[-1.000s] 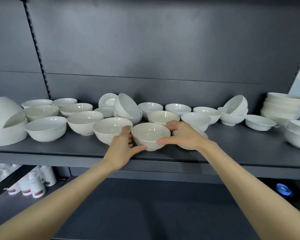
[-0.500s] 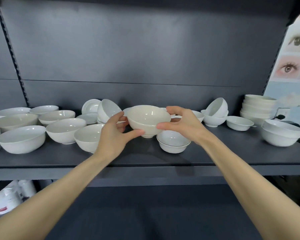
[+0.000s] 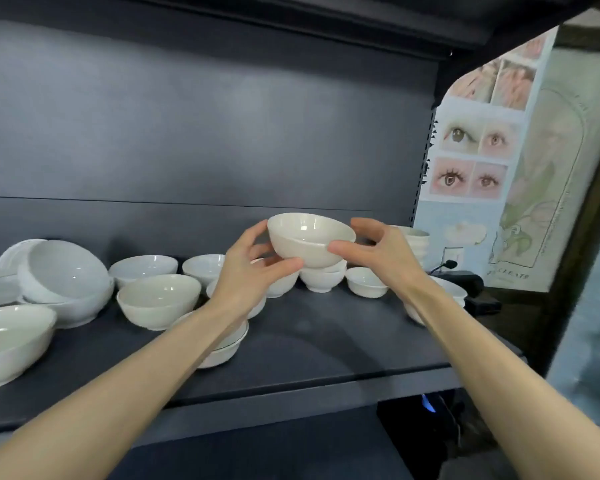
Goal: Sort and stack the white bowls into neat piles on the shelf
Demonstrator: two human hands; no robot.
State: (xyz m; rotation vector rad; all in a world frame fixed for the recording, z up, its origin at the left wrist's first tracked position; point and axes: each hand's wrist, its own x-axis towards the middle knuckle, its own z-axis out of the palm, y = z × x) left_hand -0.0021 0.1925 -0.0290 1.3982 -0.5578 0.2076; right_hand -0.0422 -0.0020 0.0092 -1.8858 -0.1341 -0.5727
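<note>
I hold one white bowl point(image 3: 309, 239) in the air above the dark shelf point(image 3: 326, 341), tilted slightly to the left. My left hand point(image 3: 250, 275) grips its left side and my right hand point(image 3: 378, 254) grips its right side. Just under it stands a small footed bowl point(image 3: 321, 280). Several more white bowls sit loose on the shelf, among them a medium bowl point(image 3: 158, 299) at centre left and a small bowl point(image 3: 366, 282) to the right. A stack of bowls point(image 3: 414, 242) stands at the back right, partly hidden by my right hand.
A big bowl lies tipped inside another point(image 3: 63, 275) at the left, with a wide bowl point(image 3: 11, 341) at the far left front. A low bowl point(image 3: 222, 348) is partly under my left forearm. A poster point(image 3: 471, 161) and a black device point(image 3: 465, 282) lie beyond the shelf's right end.
The bowl has been lifted off the shelf and carried up and to the right in both hands. The view has swung right, toward the shelf's end and the poster.
</note>
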